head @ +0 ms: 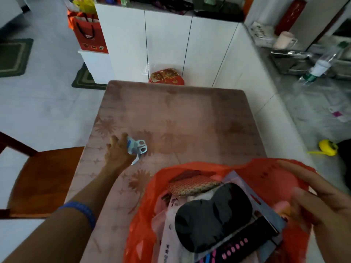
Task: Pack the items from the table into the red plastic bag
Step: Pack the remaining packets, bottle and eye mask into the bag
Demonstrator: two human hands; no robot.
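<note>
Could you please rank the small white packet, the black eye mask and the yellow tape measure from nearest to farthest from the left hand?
From the left hand:
1. Small white packet, in its grip.
2. Black eye mask, inside the red plastic bag.
3. Yellow tape measure, on the floor, far right.

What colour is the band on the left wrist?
Blue; the wristband shows plainly in the head view, on the arm reaching across the table.
</note>
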